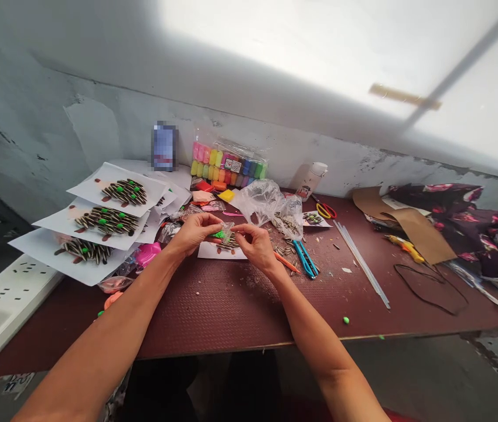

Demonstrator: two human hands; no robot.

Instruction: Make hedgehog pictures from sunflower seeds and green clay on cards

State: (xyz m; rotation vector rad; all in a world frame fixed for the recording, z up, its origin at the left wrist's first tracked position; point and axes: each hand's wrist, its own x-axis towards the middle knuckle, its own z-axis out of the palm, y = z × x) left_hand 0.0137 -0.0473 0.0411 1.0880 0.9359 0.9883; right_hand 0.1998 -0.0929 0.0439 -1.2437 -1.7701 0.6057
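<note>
Between my hands is a small clear plastic bag (227,230) with bright green modelling clay (219,235) in it. My left hand (196,232) pinches the bag's left side. The fingers of my right hand (255,245) are closed at its right side. Beneath them lies a white sheet (214,252) with striped sunflower seeds on it, partly hidden by the hands. Loose sunflower seeds (290,224) are scattered to the right, by a clear plastic bag (260,200). A blue utility knife (304,258) and an orange pen-like stick (286,262) lie near my right hand.
Stacked seed-hedgehog sheets (86,266) stand at left beside a white power strip (16,293). Behind are a pack of coloured clay (227,167) and a white bottle (311,180). Scissors (324,210), glue sticks (363,266), a yellow glue gun (407,248) and a green clay ball (346,320) lie right.
</note>
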